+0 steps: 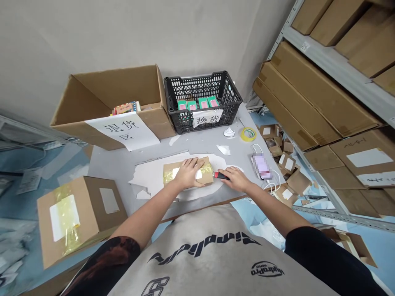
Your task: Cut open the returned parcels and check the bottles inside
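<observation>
A small cardboard box [169, 168] with yellow tape and a white label lies on the table in front of me. Spread across its top is my left hand [188, 172], fingers toward the far edge and thumb toward the near side, gripping it. To the right, my right hand [236, 179] is closed round a red and black box cutter [219, 175]. The cutter points at the box's right end, where yellow tape shows; its blade is too small to make out. Under the box is a torn pale sheet [148, 174].
A large open carton [168, 121] and a black plastic crate [202, 127] with several green-and-pink boxes stand behind. Yellow tape roll [243, 135], crumpled paper [229, 132] and a phone with cable [261, 165] lie right. A taped carton [92, 205] stands left; shelving [296, 37] rises right.
</observation>
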Demonstrator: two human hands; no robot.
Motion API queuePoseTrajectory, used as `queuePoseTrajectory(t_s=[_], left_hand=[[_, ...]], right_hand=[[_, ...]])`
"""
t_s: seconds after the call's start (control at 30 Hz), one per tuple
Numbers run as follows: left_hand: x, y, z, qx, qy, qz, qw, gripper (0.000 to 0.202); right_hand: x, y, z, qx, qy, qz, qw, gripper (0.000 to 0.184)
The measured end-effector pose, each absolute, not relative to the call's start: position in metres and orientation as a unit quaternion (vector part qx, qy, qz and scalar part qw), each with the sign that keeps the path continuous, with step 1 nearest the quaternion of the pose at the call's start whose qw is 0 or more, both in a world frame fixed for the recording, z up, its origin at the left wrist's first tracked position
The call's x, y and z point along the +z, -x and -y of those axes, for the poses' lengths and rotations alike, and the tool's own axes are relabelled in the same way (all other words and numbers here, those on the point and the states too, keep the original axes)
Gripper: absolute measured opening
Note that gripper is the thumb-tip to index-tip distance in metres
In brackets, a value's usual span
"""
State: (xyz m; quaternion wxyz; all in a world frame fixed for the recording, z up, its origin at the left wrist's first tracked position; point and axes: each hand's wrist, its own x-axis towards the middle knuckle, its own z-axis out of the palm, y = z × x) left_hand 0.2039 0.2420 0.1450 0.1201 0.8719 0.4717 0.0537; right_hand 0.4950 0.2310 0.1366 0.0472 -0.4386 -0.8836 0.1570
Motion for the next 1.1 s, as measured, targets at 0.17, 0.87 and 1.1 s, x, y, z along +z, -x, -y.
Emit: queuePoseTrajectory(t_s=[0.17,0.87,1.1], left_hand=[[0.147,-0.208,-0.240,0.040,-0.873,-0.472,0.115,0.129],[0.107,-0.085,-0.216,0.411,-0.466,-0.651,0.437,0.067],[0.119,-0.093,-0.271,0.398,-0.507,-0.615,0.454,0.093]], right_hand=[[0.144,-0.504,-0.269,0.134,0.536,0.831,0.073,0.049],[0.126,-0.401,-0.173,0.581,0.651,0.350,0.341,0.051],[0.133,-0.372,-0.216,0.562,0.588,0.466,0.348,0.045]])
